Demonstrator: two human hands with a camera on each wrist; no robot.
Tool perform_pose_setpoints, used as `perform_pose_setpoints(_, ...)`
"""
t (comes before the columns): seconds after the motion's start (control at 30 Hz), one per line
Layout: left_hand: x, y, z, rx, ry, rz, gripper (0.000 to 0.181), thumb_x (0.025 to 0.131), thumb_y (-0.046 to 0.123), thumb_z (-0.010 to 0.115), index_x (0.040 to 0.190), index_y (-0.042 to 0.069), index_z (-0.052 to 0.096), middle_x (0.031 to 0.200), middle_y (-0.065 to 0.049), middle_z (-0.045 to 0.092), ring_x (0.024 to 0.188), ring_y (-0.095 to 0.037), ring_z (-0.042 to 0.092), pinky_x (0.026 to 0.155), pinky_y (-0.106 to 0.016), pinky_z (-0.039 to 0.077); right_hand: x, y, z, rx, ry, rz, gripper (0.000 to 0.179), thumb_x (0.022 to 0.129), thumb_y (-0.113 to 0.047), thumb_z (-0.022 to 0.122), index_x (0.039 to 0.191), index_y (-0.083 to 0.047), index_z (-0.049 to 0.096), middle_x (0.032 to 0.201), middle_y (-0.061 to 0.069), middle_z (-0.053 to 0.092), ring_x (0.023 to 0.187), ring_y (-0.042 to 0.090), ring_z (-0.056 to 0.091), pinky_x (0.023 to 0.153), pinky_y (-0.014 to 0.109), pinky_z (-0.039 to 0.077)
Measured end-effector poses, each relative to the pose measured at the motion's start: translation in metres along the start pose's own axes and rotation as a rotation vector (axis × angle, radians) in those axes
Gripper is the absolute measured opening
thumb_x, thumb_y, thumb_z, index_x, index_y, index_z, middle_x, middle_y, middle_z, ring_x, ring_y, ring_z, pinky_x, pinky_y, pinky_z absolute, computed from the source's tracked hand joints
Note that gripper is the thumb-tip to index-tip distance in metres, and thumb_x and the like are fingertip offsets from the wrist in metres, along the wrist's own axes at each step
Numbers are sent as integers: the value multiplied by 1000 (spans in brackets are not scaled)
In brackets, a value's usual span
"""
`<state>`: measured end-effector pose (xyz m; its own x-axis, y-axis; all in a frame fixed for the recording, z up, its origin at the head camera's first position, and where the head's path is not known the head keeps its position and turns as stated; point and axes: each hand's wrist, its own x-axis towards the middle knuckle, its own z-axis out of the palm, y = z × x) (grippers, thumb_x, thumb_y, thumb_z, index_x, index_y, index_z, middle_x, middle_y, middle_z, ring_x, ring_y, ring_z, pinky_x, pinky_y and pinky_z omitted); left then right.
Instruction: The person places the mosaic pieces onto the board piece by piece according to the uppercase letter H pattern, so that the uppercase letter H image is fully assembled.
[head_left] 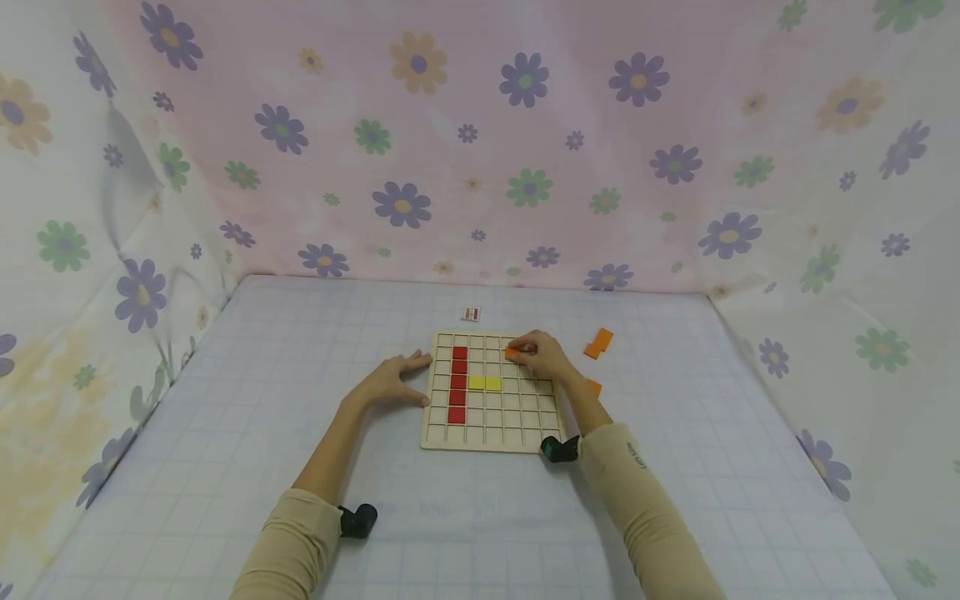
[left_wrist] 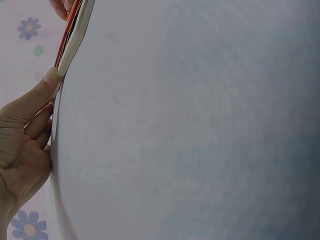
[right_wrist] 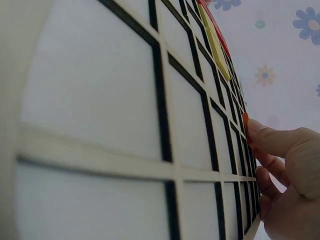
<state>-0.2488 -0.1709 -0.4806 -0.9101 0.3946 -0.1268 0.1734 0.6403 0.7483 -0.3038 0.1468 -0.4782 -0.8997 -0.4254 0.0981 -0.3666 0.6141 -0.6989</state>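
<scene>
Pinch by right hand [head_left: 542, 357] is clamped on orange piece [head_left: 512, 353], thumb against fingers. Main risk, my read: tilted release, piece catches a grid rib and sits cocked. Fingers mask nearby cells, so a one-cell miss is easy. Piece is at the fingertips, poking out to their left in head view, at the far rows of board [head_left: 437, 435]; can't tell if it's seated. Yellow tiles [head_left: 476, 383] and red tiles [head_left: 458, 381] lie in the grid, left of it. Left hand [head_left: 392, 380]: fingers and thumb apart, touching board's left edge; if that slips, a sideways push could shift the board. Loose orange pieces [head_left: 598, 342] right of board, card [head_left: 471, 314] beyond it.
</scene>
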Motion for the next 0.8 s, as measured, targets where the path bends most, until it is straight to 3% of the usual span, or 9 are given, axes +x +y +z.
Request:
perform_pose_setpoints(0.17, 1, 0, 0, -5, 0, 6, 83, 70, 29, 83, 141, 9, 44, 150, -13, 30, 139, -48, 13, 112, -60, 11, -2, -4, 4, 15, 52, -29, 25, 87, -9, 67, 107, 5, 68, 103, 19, 62, 97, 35, 56, 85, 49, 47)
perform_pose_setpoints(0.6, 3, -2, 1, -8, -3, 9, 84, 69, 30, 83, 140, 9, 45, 150, -14, 30, 139, -48, 13, 112, -60, 12, -4, -2, 5, -18, 16, -76, 23, 86, -8, 66, 107, 3, 69, 102, 18, 61, 89, 29, 54, 75, 38, 47)
perform_pose_setpoints(0.8, 4, -2, 1, -7, -1, 11, 84, 69, 29, 83, 140, 9, 45, 150, -14, 30, 139, -48, 13, 112, -60, 12, -7, 3, 4, 66, 43, -66, 32, 86, -6, 66, 116, 6, 63, 107, 20, 64, 95, 34, 59, 84, 43, 51)
